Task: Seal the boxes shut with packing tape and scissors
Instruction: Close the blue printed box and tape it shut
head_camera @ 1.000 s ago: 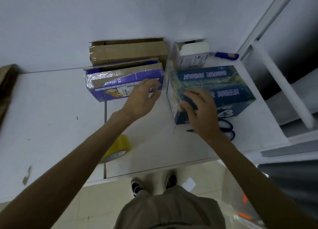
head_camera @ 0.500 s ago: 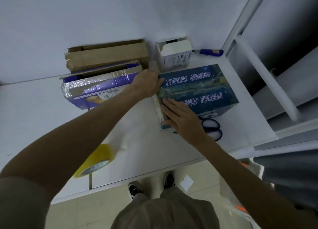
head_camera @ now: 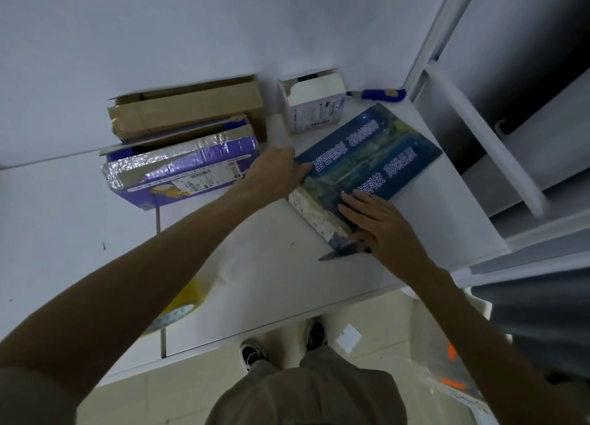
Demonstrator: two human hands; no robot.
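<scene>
Head view: my left hand clasps the left corner of the blue box, which lies on the white table. My right hand presses flat on its top. I advise squaring the box and holding it firm before fetching the tape roll and the scissors.

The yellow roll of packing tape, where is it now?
Head view: the yellow tape roll lies at the white table's near edge, left of centre, partly under the left forearm.
</scene>
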